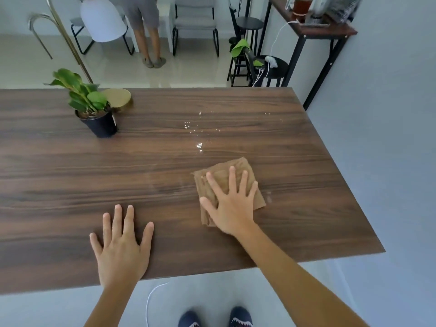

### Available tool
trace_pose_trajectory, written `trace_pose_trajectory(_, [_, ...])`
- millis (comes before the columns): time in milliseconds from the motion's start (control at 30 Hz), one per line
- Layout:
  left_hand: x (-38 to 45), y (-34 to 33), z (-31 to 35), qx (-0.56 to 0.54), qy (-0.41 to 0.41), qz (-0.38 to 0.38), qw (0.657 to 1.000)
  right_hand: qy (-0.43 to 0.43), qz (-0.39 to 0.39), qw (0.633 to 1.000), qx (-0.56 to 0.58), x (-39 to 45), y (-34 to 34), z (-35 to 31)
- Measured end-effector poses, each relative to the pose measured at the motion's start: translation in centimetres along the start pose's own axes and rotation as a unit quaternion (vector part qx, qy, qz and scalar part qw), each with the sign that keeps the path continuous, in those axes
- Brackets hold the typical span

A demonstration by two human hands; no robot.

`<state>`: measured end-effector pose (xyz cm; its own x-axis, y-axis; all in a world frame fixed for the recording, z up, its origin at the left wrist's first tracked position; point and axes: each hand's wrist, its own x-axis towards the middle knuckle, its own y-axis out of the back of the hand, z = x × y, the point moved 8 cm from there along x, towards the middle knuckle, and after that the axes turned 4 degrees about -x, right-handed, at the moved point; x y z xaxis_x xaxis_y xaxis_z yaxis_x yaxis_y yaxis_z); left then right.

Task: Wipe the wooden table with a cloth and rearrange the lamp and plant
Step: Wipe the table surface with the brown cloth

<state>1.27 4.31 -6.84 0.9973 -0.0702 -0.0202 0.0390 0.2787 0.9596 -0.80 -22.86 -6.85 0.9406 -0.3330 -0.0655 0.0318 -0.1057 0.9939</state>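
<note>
My right hand (232, 204) lies flat, fingers spread, on a folded tan cloth (236, 172) on the dark wooden table (153, 166), right of centre. My left hand (121, 246) rests flat on the bare wood near the front edge, holding nothing. Water droplets (198, 132) glisten on the table beyond the cloth. A green plant in a black pot (100, 122) stands at the far left. Right behind it sits the lamp's round gold base (119, 97), and its thin gold stem (68, 41) arches up to a white shade (102, 18).
The table's right edge ends close to a grey wall. Beyond the far edge are chairs (194, 22), black stools (250, 27), a person standing (147, 31) and a side table (313, 24) with a jar. A white cable (151, 300) lies on the floor by my shoes.
</note>
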Motion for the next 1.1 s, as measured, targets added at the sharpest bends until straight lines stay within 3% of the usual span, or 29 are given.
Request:
trace_pose_trajectory(67, [-0.1, 0.0, 0.1, 0.003, -0.002, -0.004, 1.0, 0.067, 0.034, 0.997, 0.005, -5.9, 0.1, -0.3])
trace_pose_trajectory(133, [-0.1, -0.1, 0.1, 0.009, -0.006, -0.004, 1.0, 0.051, 0.042, 0.998, -0.004, -10.6, 0.2, 5.2])
trace_pose_trajectory(267, [0.0, -0.1, 0.3, 0.007, -0.007, 0.002, 1.0, -0.156, -0.017, 0.987, -0.038, -13.2, 1.7, 20.7])
trace_pose_trajectory(333, [0.0, -0.1, 0.3, 0.011, -0.008, -0.003, 1.0, -0.272, -0.047, 0.961, -0.026, -9.4, 2.6, 24.0])
trace_pose_trajectory(400, [0.1, -0.3, 0.3, 0.013, -0.008, -0.006, 1.0, -0.334, -0.046, 0.941, 0.024, -4.0, 2.8, 23.1])
trace_pose_trajectory(500, [0.1, -0.3, 0.3, 0.014, -0.01, 0.0, 1.0, -0.241, -0.043, 0.969, 0.037, 2.3, 1.9, 14.2])
trace_pose_trajectory(600, [0.0, -0.5, -0.1, 0.013, -0.016, 0.002, 1.0, -0.064, -0.001, 0.998, 0.011, -1.1, 0.3, 3.7])
trace_pose_trajectory(700, [0.1, -0.7, -0.3, 0.013, -0.019, 0.017, 1.0, 0.005, 0.042, 0.999, -0.001, -8.5, 0.4, 4.1])
trace_pose_trajectory(767, [0.3, -0.5, -0.1, -0.003, -0.018, 0.026, 0.999, -0.046, 0.042, 0.998, -0.003, -12.2, 0.9, 10.5])
trace_pose_trajectory(900, [0.4, -0.4, 0.3, -0.023, -0.007, 0.028, 0.999, -0.235, -0.017, 0.972, -0.012, -13.5, 1.6, 23.7])
trace_pose_trajectory(1000, [0.3, -0.4, 0.1, -0.012, -0.002, 0.025, 1.0, -0.319, -0.032, 0.947, -0.001, -7.5, 2.2, 25.5])
trace_pose_trajectory(1100, [0.4, -0.5, -0.1, -0.005, -0.009, 0.025, 1.0, -0.278, -0.048, 0.959, 0.012, -2.2, 2.0, 20.9])
